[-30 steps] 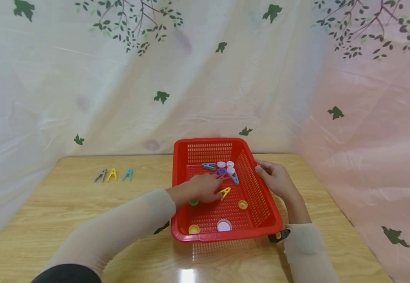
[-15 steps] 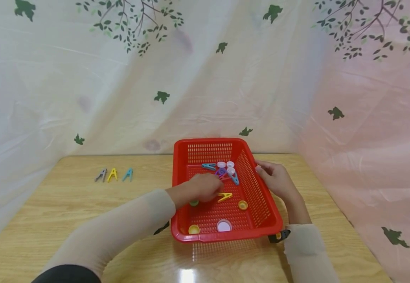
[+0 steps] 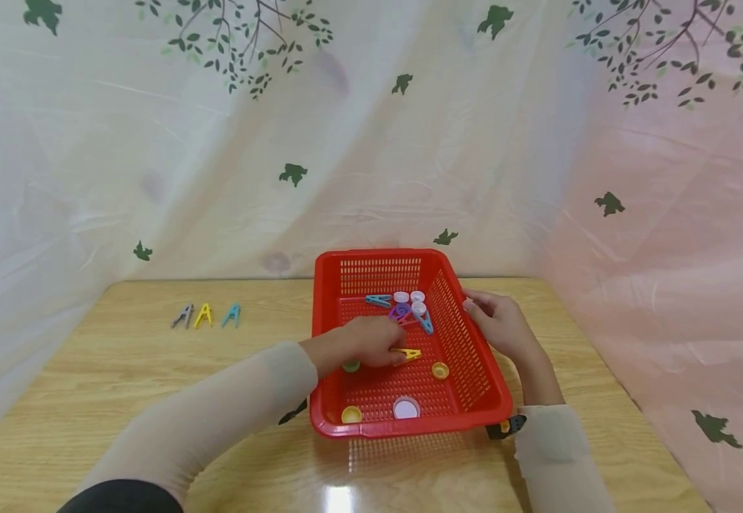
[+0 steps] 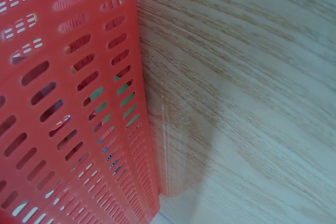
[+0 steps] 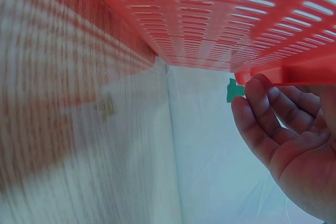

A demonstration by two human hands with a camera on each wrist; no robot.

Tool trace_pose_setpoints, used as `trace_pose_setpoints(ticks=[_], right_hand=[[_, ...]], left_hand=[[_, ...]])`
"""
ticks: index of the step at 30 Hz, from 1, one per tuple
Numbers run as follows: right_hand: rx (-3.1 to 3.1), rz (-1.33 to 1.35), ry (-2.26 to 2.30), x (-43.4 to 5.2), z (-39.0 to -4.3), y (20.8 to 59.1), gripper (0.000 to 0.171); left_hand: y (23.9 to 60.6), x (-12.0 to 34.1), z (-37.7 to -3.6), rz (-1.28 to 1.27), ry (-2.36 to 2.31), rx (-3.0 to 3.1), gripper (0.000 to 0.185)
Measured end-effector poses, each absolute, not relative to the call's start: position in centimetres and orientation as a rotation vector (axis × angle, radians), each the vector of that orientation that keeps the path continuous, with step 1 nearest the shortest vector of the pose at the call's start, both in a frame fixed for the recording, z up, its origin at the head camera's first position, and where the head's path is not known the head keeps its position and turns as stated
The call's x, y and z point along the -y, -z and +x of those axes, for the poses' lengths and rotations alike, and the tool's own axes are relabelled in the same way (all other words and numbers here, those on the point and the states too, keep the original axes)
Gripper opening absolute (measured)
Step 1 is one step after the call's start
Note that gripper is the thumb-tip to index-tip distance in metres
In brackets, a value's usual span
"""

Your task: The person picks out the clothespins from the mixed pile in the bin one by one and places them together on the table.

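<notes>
On the wooden tabletop (image 3: 153, 370) stands a red basket (image 3: 474, 399), with a white cap (image 3: 406, 408) and yellow cap (image 3: 351, 415) lying nearest in it. Midway in, the left hand (image 3: 365, 342) reaches down, fingers curled onto a yellow clothespin (image 3: 412, 353) on the basket floor. The right hand (image 3: 502, 324) grips the basket's right rim, fingers (image 5: 257, 114) hooked beneath it. Farther left, three clothespins (image 3: 204, 315) lie well apart from the basket.
</notes>
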State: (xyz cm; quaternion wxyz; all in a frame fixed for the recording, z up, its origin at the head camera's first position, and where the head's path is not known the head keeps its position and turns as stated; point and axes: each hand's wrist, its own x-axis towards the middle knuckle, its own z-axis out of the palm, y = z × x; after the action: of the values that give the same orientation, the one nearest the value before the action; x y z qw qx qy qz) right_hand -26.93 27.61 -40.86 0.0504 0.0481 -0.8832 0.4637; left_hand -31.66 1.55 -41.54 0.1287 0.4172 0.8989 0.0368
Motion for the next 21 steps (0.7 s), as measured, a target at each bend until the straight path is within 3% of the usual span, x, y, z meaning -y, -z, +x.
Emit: trace_pose_setpoints(ticks=[21], right_hand=[[2.686,0.136,-1.424,-27.59,-26.84,40.80,0.046]], left_hand=[[40.82,-1.39,-31.32,1.160,-0.020,-2.656,0.019]])
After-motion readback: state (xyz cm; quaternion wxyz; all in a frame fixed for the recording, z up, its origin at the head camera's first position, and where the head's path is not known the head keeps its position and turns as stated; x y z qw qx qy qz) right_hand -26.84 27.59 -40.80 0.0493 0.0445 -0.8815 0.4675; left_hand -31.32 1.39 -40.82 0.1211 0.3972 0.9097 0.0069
